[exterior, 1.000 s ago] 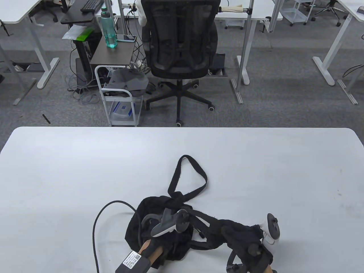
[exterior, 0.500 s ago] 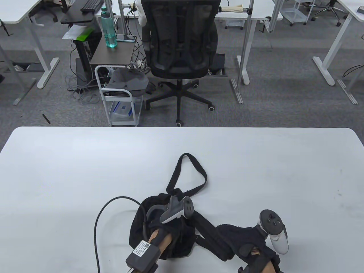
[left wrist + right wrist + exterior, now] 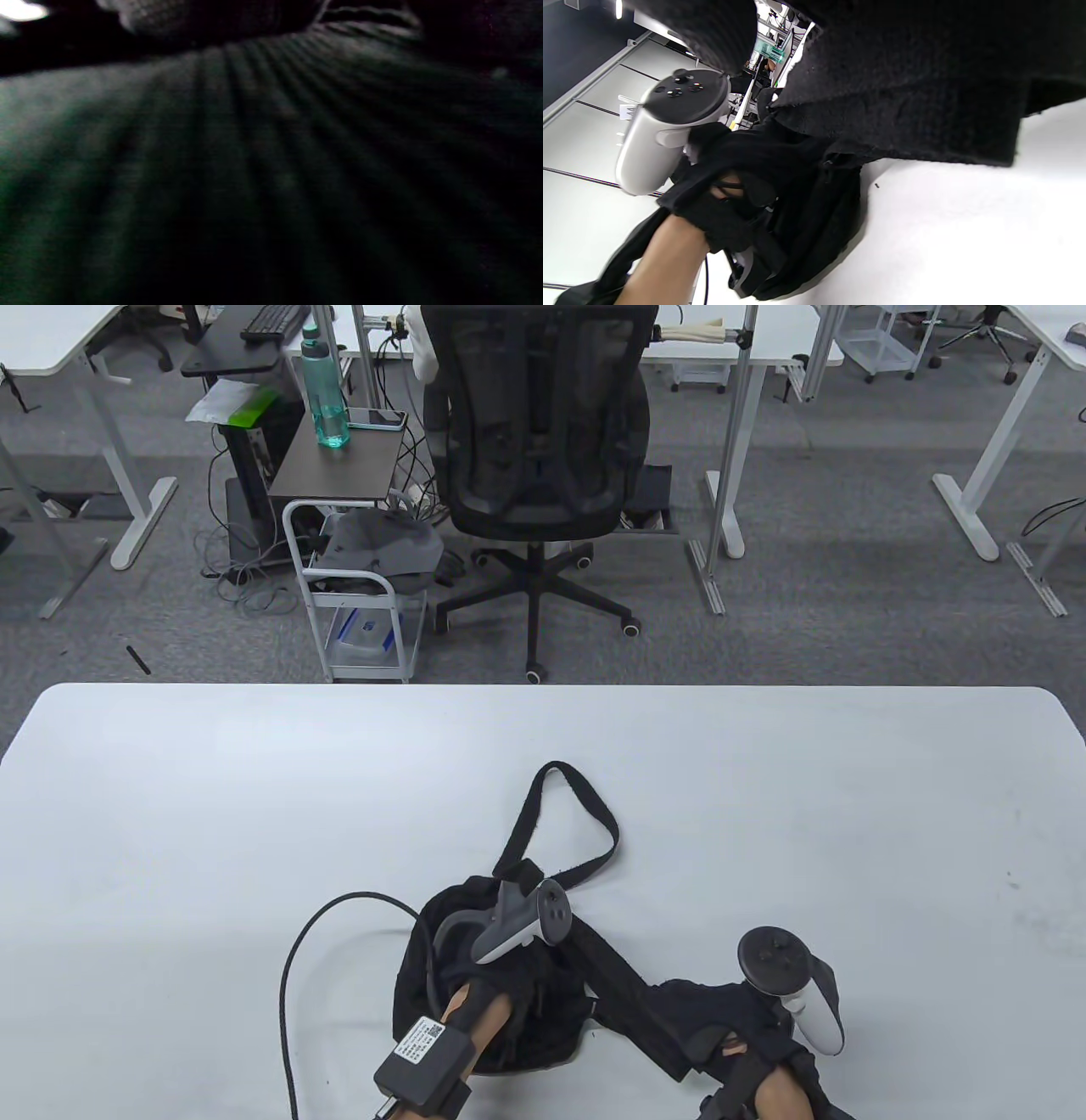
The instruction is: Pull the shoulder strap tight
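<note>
We see crumpled black fabric bag [image 3: 501, 984] at near edge of white table [image 3: 254, 814], its black woven shoulder strap [image 3: 624, 993] running right. Our left hand [image 3: 501, 976] presses down on bag; finger state hidden. Our right hand [image 3: 747, 1035] grips strap end, fingers curled round it. Second strap loop [image 3: 560, 823] lies beyond bag

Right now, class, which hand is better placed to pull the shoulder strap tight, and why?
The right hand, probably. Its grip is already on the wide black strap running out from the bag toward it. The left hand lies on the bag, better suited to anchoring it.
</note>
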